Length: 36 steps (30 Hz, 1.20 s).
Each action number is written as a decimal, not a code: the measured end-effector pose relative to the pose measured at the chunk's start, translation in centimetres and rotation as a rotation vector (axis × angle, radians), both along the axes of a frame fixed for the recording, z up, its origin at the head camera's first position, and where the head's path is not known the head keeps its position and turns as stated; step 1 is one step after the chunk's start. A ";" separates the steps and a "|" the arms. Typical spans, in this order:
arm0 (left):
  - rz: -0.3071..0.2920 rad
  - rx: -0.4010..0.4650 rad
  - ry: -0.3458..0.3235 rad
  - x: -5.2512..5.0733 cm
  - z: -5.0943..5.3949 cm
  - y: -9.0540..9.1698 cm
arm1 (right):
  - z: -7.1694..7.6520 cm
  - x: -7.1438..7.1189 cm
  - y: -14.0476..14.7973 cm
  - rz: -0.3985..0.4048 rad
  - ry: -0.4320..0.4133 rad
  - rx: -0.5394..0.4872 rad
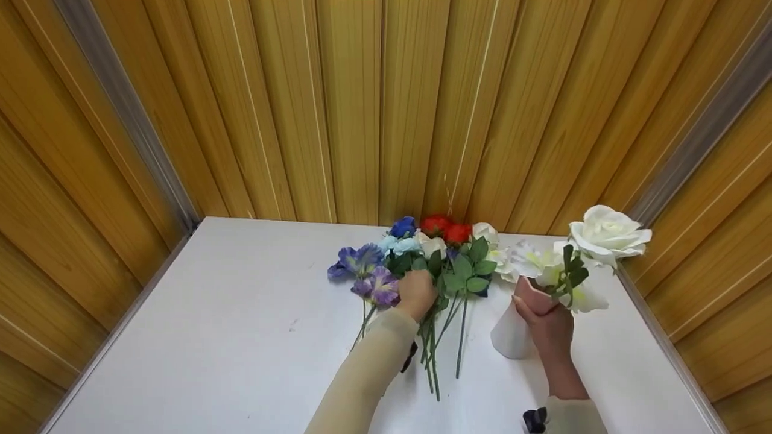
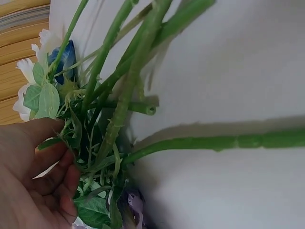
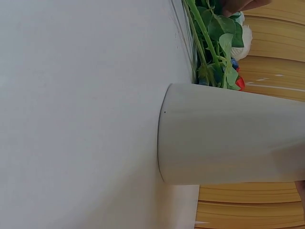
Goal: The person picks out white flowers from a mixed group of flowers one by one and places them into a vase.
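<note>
Wood-panelled walls (image 1: 362,120) are enclosing the white surface (image 1: 229,325) at left, back and right, grey strips (image 1: 129,102) running up two corners. At the pile's left, purple flowers (image 1: 384,286) are overlapping too closely to count. One dark blue rose (image 1: 403,227) is lying at the back, with two red flowers (image 1: 435,225) following. The left hand (image 1: 417,293) is reaching in among the stems (image 1: 432,367), its grip pinching a leafy stem. Rightward, one vase (image 1: 508,334), white with a pink top, is being held by the right hand (image 1: 552,331), its grip wrapping the pink part. One big white rose (image 1: 609,234) is leaning out above.
</note>
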<state>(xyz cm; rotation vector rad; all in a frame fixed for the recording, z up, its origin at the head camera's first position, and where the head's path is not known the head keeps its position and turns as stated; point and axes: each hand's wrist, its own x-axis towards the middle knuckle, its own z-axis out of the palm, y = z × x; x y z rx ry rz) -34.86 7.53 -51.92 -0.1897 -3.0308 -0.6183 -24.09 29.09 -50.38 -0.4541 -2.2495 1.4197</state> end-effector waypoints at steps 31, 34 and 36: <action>0.163 -0.101 0.087 -0.4 -2.8 1.8 | -0.5 -0.4 0.4 -0.018 0.001 0.038; 0.176 -0.082 0.072 -0.4 -2.7 1.9 | -0.5 -0.5 0.5 -0.015 -0.005 0.035; 0.180 -0.097 0.059 -0.5 -2.7 1.8 | -0.6 -0.5 0.5 -0.008 -0.005 0.022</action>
